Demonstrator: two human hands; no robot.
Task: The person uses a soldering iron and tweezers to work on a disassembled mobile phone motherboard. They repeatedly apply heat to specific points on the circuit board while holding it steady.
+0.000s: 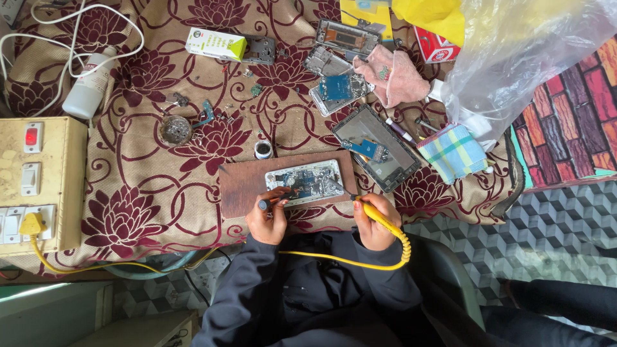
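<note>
An opened phone body (306, 182) with its circuit board showing lies on a brown wooden board (241, 187). My left hand (267, 218) grips a thin dark-handled tool (275, 202) whose tip rests on the phone's left end. My right hand (374, 223) holds a yellow soldering iron (379, 218) with its tip at the phone's right edge. A coiled yellow cord (360, 262) runs from the iron across my dark sleeves.
A phone screen frame (379, 149) lies right of the board, with more phone shells (337, 80) behind. A small tin (263, 150), a round dish (175, 130), a white bottle (90, 85), a green-white box (215, 45), cloths (454, 153), a plastic bag (514, 51) and a switch box (38, 183) sit around.
</note>
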